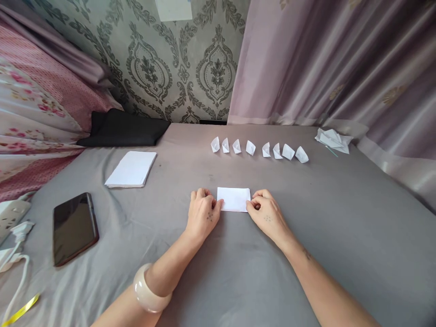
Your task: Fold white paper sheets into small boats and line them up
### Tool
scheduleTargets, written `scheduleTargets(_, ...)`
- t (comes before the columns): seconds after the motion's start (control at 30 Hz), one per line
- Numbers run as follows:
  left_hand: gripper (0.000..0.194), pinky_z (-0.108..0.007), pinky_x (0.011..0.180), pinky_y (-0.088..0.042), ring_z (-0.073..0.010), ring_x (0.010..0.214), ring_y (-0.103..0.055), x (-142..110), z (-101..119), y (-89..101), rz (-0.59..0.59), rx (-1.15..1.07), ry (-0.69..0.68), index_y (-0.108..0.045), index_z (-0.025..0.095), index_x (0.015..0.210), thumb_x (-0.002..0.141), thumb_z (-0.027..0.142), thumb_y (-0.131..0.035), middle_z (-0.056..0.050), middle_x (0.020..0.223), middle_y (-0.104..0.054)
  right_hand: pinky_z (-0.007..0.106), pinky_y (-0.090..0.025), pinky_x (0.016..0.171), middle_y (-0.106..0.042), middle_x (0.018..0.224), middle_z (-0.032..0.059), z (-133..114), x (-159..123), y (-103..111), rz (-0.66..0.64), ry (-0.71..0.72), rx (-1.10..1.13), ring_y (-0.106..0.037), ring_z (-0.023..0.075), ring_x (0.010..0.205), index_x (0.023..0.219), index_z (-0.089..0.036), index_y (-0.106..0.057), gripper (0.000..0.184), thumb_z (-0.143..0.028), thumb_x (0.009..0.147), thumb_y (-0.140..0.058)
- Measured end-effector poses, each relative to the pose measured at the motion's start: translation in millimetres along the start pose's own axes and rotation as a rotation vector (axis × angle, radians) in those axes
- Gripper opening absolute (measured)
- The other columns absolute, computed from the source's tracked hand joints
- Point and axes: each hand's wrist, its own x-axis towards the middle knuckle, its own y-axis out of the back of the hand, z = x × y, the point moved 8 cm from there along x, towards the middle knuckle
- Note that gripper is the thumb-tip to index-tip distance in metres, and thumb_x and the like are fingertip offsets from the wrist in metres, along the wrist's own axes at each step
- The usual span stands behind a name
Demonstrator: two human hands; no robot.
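Observation:
A small white rectangle of paper [234, 199] lies on the grey cloth in front of me, its long side running left to right. My left hand [203, 212] pinches its left edge, thumb on top near the lower corner. At the opposite edge, my right hand [267, 214] grips the lower right corner between thumb and curled fingers. Beyond the hands, several small folded white paper boats [250, 148] stand in a row. Whether the rectangle has more than one layer, I cannot tell.
A stack of white paper [131, 169] lies to the left, with a phone [75, 229] nearer me. A power strip [12, 215] and a yellow strip [22, 311] sit at the left edge. Black cloth [126, 128] lies at the back; crumpled white paper [334, 140] is back right.

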Motion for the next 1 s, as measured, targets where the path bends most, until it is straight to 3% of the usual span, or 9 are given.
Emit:
scheduleTargets(0.27, 0.032, -0.039, 0.080, -0.045, -0.0248, 0.088, -0.045, -0.5, 1.8, 2.5, 0.025, -0.003, -0.021, -0.062, 0.017, 0.059, 0.086, 0.033, -0.052, -0.010, 0.092, -0.056, 0.031, -0.045, 0.069, -0.056, 0.090, 0.0042, -3.1, 0.0, 1.3, 0.046, 0.015, -0.038, -0.054, 0.0121, 0.061, 0.056, -0.020, -0.048, 0.023, -0.025, 0.078, -0.051)
scheduleTargets(0.5, 0.034, -0.039, 0.080, -0.043, -0.0242, 0.086, -0.046, -2.7, 10.4, 3.1, 0.031, 0.116, -0.126, -0.057, 0.017, 0.063, 0.091, 0.033, -0.046, -0.012, 0.094, -0.055, 0.030, -0.044, 0.067, -0.053, 0.085, 0.0023, -6.9, -2.5, 2.5, 0.068, 0.039, -0.117, -0.053, 0.0121, 0.062, 0.061, -0.021, -0.044, 0.020, -0.025, 0.079, -0.052)
scheduleTargets(0.73, 0.020, -0.039, 0.078, -0.044, -0.0244, 0.083, -0.046, -3.7, 14.9, 2.9, -0.008, 0.250, -0.169, -0.058, 0.014, 0.090, 0.092, 0.025, -0.041, -0.013, 0.095, -0.056, 0.027, -0.044, 0.068, -0.053, 0.089, 0.0015, -8.6, -4.6, 6.8, 0.028, 0.098, -0.055, -0.055, 0.0117, 0.066, 0.082, -0.021, -0.053, 0.006, -0.025, 0.086, -0.050)
scheduleTargets(0.87, 0.029, -0.038, 0.085, -0.043, -0.0245, 0.099, -0.048, -11.8, 37.2, 2.3, -0.056, 0.230, -0.422, -0.057, 0.018, 0.107, 0.090, 0.009, -0.035, -0.011, 0.114, -0.056, 0.027, -0.046, 0.070, -0.055, 0.093, 0.0033, -8.0, -3.5, 4.5, -0.007, 0.131, -0.055, -0.057, 0.0132, 0.071, 0.082, -0.021, -0.056, 0.009, -0.024, 0.087, -0.049)
scheduleTargets(0.93, 0.031, -0.036, 0.086, -0.043, -0.0235, 0.102, -0.049, -21.1, 51.2, -4.0, -0.142, 0.238, -0.579, -0.058, 0.019, 0.105, 0.089, 0.006, -0.035, -0.010, 0.114, -0.057, 0.028, -0.047, 0.070, -0.056, 0.094, 0.0042, -9.0, -4.1, 4.7, -0.011, 0.133, -0.083, -0.058, 0.0144, 0.072, 0.085, -0.021, -0.058, 0.011, -0.025, 0.088, -0.049)
scheduleTargets(1.0, 0.029, -0.035, 0.084, -0.045, -0.0231, 0.098, -0.053, -28.2, 59.0, -9.5, -0.200, 0.264, -0.642, -0.059, 0.019, 0.104, 0.090, 0.008, -0.035, -0.010, 0.108, -0.059, 0.030, -0.048, 0.073, -0.058, 0.099, 0.0067, -16.8, -7.9, 6.2, -0.008, 0.174, -0.143, -0.059, 0.0170, 0.078, 0.091, -0.020, -0.060, 0.015, -0.023, 0.090, -0.045)
